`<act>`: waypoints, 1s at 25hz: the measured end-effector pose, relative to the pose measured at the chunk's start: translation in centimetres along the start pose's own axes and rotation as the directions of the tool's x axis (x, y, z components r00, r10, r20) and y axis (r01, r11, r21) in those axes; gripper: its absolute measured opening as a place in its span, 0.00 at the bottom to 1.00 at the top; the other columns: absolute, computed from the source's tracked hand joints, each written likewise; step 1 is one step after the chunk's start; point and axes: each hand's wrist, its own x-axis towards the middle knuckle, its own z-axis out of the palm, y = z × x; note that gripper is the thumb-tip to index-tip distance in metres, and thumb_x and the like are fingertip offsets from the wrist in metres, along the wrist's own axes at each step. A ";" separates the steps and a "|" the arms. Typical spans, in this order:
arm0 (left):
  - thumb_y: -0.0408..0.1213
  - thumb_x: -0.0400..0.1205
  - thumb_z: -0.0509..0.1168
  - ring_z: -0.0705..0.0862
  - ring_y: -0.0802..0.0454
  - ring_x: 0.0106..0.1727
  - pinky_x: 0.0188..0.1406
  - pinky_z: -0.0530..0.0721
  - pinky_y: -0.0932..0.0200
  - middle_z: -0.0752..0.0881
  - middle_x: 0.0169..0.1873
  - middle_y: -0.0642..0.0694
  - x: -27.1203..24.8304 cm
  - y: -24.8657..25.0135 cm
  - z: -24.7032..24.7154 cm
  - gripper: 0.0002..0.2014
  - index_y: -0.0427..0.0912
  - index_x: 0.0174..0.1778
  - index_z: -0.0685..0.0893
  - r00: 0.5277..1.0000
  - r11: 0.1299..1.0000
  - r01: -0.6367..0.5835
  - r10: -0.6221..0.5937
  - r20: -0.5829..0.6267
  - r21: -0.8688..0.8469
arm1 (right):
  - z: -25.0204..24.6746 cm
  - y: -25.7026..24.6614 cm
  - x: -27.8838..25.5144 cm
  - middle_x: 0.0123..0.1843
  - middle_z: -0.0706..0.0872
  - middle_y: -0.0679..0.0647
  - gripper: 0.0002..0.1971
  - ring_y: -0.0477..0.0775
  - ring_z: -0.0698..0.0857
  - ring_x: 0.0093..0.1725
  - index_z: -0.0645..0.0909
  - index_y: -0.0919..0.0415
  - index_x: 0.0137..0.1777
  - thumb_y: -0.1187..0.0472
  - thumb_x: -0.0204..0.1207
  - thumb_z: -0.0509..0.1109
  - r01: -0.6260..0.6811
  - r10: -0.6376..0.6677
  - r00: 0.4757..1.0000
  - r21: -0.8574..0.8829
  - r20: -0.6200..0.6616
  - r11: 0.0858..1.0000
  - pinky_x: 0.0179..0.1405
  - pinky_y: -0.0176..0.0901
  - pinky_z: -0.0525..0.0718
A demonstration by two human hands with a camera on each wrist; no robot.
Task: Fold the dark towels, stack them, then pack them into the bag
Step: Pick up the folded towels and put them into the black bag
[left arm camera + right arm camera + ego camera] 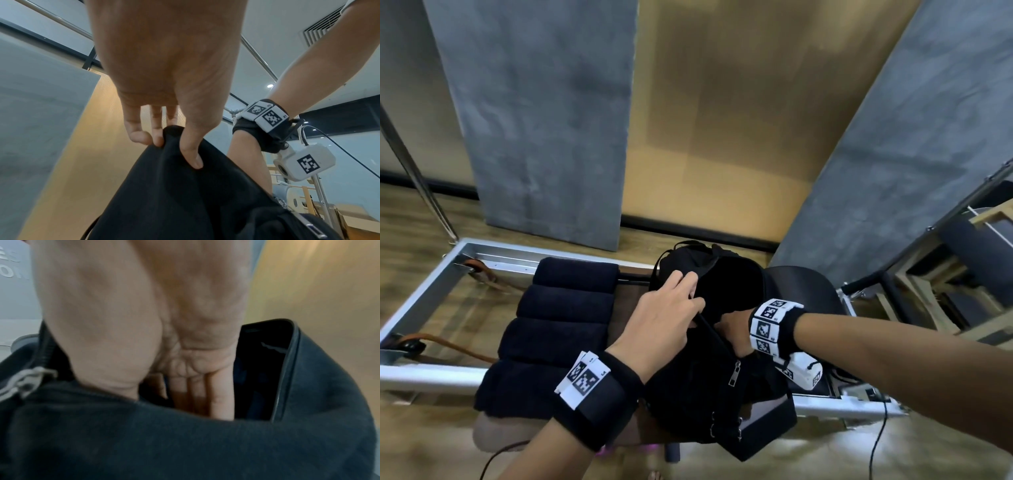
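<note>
Several dark folded towels (571, 308) lie in a row on the left of the table. Beside them on the right stands a black backpack (698, 404), its top unzipped. My left hand (688, 291) pinches the far edge of the bag's mouth and holds it up. In the left wrist view the thumb and fingers (156, 141) of this left hand (174, 151) clamp the black fabric (185, 203). My right hand (732, 325) reaches into the mouth. Its fingers (222, 394) point straight down inside the bag (185, 447), their tips hidden by the front wall.
The table has a metal frame (431, 373) with brown straps (448, 346) at its left. A black chair seat (804, 287) sits behind the bag. Wooden frames (945, 274) stand at the right. A cable (876, 445) hangs over the front right edge.
</note>
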 end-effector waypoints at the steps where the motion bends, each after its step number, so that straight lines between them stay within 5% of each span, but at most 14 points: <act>1: 0.35 0.83 0.70 0.71 0.53 0.61 0.29 0.71 0.60 0.69 0.57 0.54 -0.2 0.0 0.1 0.04 0.50 0.50 0.83 1.000 0.999 -0.024 0.024 0.009 -0.030 | 0.1 0.3 0.0 0.49 0.86 0.59 0.10 0.68 0.90 0.49 0.80 0.62 0.54 0.60 0.75 0.73 -0.014 0.015 0.998 0.016 -0.064 1.000 0.46 0.55 0.91; 4: 0.50 0.87 0.69 0.71 0.52 0.62 0.35 0.76 0.60 0.68 0.59 0.53 -1.2 -0.2 0.7 0.08 0.51 0.55 0.84 0.993 0.992 -0.082 0.090 0.072 -0.099 | -0.2 1.9 -0.5 0.57 0.87 0.63 0.24 0.69 0.89 0.55 0.81 0.62 0.64 0.52 0.73 0.82 -0.083 0.093 0.974 0.059 -0.208 0.995 0.47 0.53 0.88; 7: 0.56 0.87 0.68 0.77 0.49 0.60 0.39 0.79 0.52 0.67 0.64 0.52 -1.9 0.6 1.0 0.17 0.54 0.68 0.79 0.985 0.986 -0.091 0.110 0.132 -0.141 | -0.6 2.5 -1.3 0.57 0.89 0.61 0.36 0.64 0.90 0.54 0.79 0.58 0.71 0.44 0.67 0.87 -0.041 0.072 0.977 0.158 -0.200 0.987 0.51 0.53 0.90; 10: 0.49 0.90 0.65 0.83 0.45 0.57 0.41 0.76 0.49 0.69 0.68 0.52 -2.4 2.0 1.8 0.14 0.53 0.70 0.77 0.976 0.983 -0.131 0.151 0.159 -0.127 | -1.5 3.2 -2.1 0.50 0.90 0.61 0.32 0.57 0.92 0.33 0.75 0.52 0.74 0.49 0.74 0.84 -0.024 0.046 0.998 0.428 -0.040 0.904 0.30 0.48 0.91; 13: 0.43 0.92 0.60 0.80 0.48 0.59 0.39 0.73 0.52 0.72 0.64 0.52 -2.6 2.4 2.1 0.09 0.50 0.67 0.77 0.982 0.978 -0.140 0.156 0.101 -0.154 | -1.7 2.9 -2.3 0.49 0.88 0.60 0.19 0.55 0.89 0.41 0.76 0.51 0.67 0.58 0.81 0.79 -0.028 -0.084 0.983 0.580 0.165 0.814 0.37 0.48 0.92; 16: 0.41 0.92 0.61 0.76 0.50 0.60 0.38 0.74 0.55 0.73 0.61 0.52 -2.5 2.4 1.9 0.08 0.49 0.65 0.78 0.982 0.973 -0.155 0.170 0.077 -0.169 | -0.7 1.4 -1.7 0.54 0.88 0.53 0.12 0.51 0.87 0.48 0.80 0.48 0.57 0.54 0.79 0.79 -0.013 -0.106 0.969 0.473 0.223 0.881 0.47 0.44 0.88; 20: 0.39 0.89 0.63 0.74 0.50 0.60 0.39 0.71 0.55 0.74 0.59 0.52 -2.8 2.2 2.1 0.10 0.49 0.65 0.81 0.974 0.973 -0.173 0.191 0.118 -0.152 | 0.4 0.3 -0.9 0.43 0.88 0.47 0.11 0.54 0.89 0.43 0.79 0.46 0.41 0.49 0.74 0.80 -0.003 -0.032 0.991 0.267 0.129 0.964 0.45 0.48 0.90; 23: 0.39 0.86 0.64 0.74 0.49 0.58 0.40 0.74 0.54 0.73 0.55 0.52 -2.6 1.7 1.5 0.09 0.50 0.61 0.82 0.975 0.974 -0.170 0.188 0.116 -0.152 | 1.1 0.0 -0.7 0.49 0.88 0.59 0.06 0.64 0.90 0.49 0.81 0.60 0.50 0.60 0.78 0.73 -0.004 0.013 0.998 0.125 -0.068 0.992 0.45 0.54 0.90; 25: 0.40 0.85 0.64 0.74 0.49 0.58 0.42 0.75 0.53 0.73 0.55 0.53 -2.4 1.4 1.1 0.08 0.50 0.60 0.82 0.976 0.977 -0.166 0.182 0.117 -0.135 | 1.5 -0.4 -0.2 0.55 0.88 0.65 0.10 0.68 0.89 0.51 0.81 0.67 0.58 0.63 0.82 0.69 0.016 -0.013 0.997 0.036 -0.080 0.999 0.44 0.54 0.87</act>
